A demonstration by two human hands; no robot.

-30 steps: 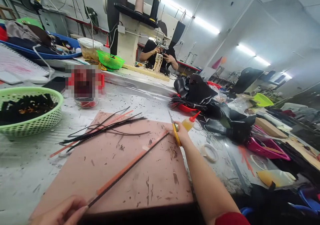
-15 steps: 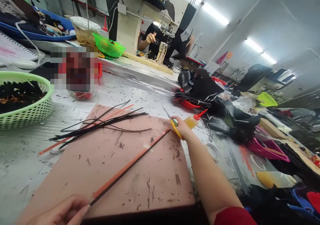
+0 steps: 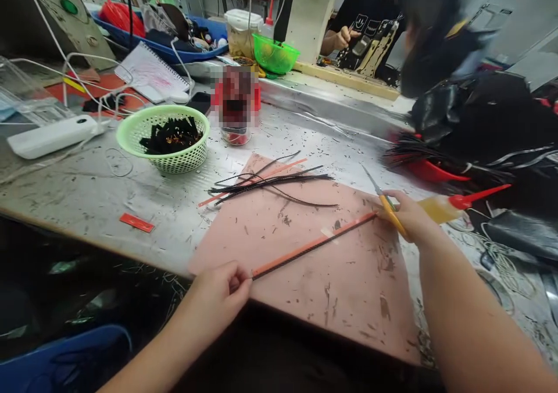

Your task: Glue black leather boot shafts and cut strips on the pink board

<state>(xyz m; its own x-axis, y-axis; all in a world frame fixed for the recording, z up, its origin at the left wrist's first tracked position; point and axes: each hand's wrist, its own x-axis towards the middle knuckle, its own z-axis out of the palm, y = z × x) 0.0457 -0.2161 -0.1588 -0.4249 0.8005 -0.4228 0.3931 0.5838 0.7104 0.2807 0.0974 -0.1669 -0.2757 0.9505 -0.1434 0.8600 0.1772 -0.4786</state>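
Both hands now sit nearer. Left hand (image 3: 220,291) pinches the strip's (image 3: 311,246) near end; right hand (image 3: 407,215) grips yellow scissors (image 3: 386,204) at its far end.

Open mat (image 3: 349,277) between both hands; loose black strips (image 3: 270,182) and green basket (image 3: 163,140) crowd beyond.

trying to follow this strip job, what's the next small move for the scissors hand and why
Probably snip the far end of the strip. The left hand pinches its near end, pulling it straight across the pink mat, and the right hand holds the yellow scissors right at the far end, blades pointing away. Whether the blades already straddle the strip is hard to tell.
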